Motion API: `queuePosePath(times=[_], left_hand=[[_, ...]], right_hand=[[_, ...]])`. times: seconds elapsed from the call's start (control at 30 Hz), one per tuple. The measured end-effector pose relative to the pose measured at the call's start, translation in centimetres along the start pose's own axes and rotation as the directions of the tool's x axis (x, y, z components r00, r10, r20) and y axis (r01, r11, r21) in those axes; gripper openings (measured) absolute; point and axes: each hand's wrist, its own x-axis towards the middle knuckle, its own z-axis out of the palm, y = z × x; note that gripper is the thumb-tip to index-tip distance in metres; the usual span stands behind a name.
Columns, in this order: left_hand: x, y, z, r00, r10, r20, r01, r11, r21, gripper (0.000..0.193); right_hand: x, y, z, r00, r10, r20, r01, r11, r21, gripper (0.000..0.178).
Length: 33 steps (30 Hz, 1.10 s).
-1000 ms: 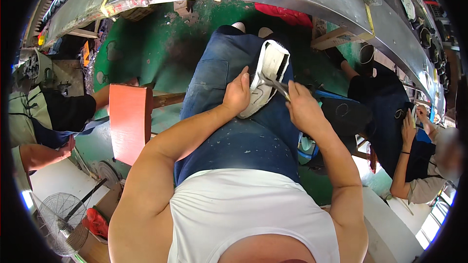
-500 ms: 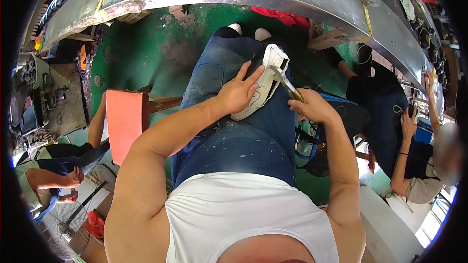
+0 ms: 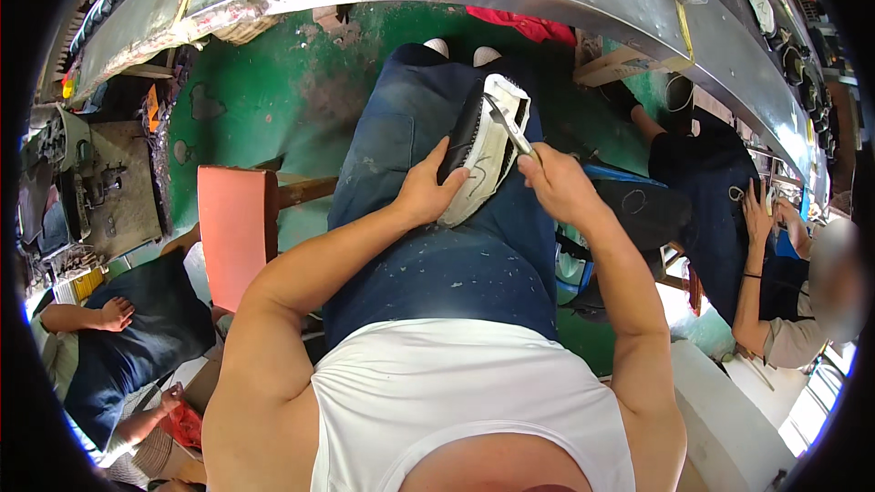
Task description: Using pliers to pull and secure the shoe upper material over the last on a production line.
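At frame centre a shoe (image 3: 481, 159) rests on the person's lap, sole turned up and to the left, likely so its edge faces the tool. The upper looks white and smooth with a dark curved mark; the sole is black and ribbed. The left hand (image 3: 428, 193) is closed round the shoe's near end, steadying it against the jeans (image 3: 437, 264), which are blue denim flecked with pale spots. The right hand (image 3: 558, 184) is clenched on a thin metal tool (image 3: 507, 126), tip touching the shoe's rim. An orange stool (image 3: 232, 241) stands left, on green floor (image 3: 273, 100).
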Motion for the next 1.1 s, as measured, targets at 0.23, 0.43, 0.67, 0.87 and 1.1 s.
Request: queuePosePath(times=[0.23,0.43,0.67,0.87,1.1], left_hand=[[-0.9,1.8,-2.1,0.983,0.087,0.162,-0.093,0.995,0.032,0.096],[-0.9,10.7,-10.4,0.867,0.472,0.157,-0.491,0.761,0.424,0.087],[0.0,20.2,-13.5,0.684,0.622,0.381,-0.701,0.705,0.107,0.094],[10.9,12.0,-5.1,0.973,0.024,0.231,0.001,0.994,-0.106,0.069],[5.9,1.6,-0.3,0.946,-0.205,0.251,0.324,0.612,-0.722,0.056]], right_hand=[[-2.7,3.0,4.3,0.999,0.053,0.008,-0.053,0.963,0.266,0.033],[-6.1,6.4,9.3,0.956,0.099,-0.276,0.110,0.753,0.649,0.031],[-6.1,6.5,9.6,0.916,0.177,-0.361,0.151,0.681,0.717,0.027],[-5.9,6.0,7.6,0.951,0.149,-0.269,0.054,0.780,0.623,0.024],[-6.1,2.2,1.8,0.998,-0.059,-0.037,0.066,0.977,0.205,0.040]])
